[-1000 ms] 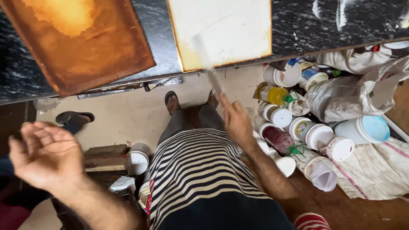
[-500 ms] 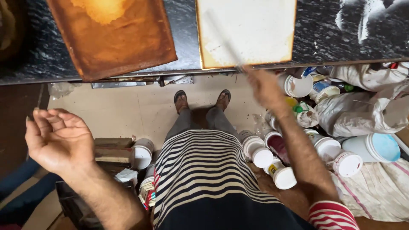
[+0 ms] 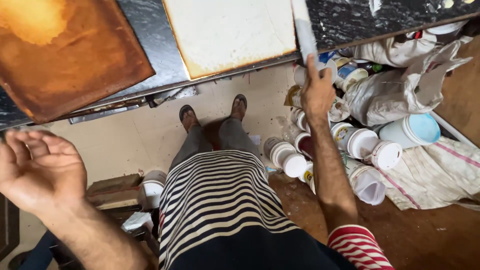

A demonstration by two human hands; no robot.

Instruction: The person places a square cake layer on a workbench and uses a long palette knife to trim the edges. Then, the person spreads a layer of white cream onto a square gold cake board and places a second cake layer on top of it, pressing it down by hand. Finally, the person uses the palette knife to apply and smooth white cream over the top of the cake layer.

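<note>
Right hand [image 3: 317,92]: fingers closed around the handle of a flat, pale-bladed spatula-like tool [image 3: 303,27], index finger extended along it; the blade rises past the near edge of the dark marbled surface [image 3: 380,17], its tip cut off by the top of the view, so its contact with the surface cannot be told. Left hand [image 3: 37,170]: held open in the air, palm up, fingers spread and slightly curled, holding nothing, well apart from the surface.

On the surface, just left of the tool, lies a cream-white square panel [image 3: 232,32] with ochre-stained margins, its near edge overhanging the surface's near edge. Farther left lies a rust-brown panel [image 3: 65,50] with a yellow glow at its centre, likewise overhanging.

Below the right hand, on the floor, stands a cluster of white-lidded paint jars [image 3: 360,142], beside crumpled pale bags [image 3: 395,85] and a light-blue-lidded tub [image 3: 415,130]. The person's striped shirt [image 3: 215,200] and 2 sandalled feet [image 3: 212,110] occupy the centre.
</note>
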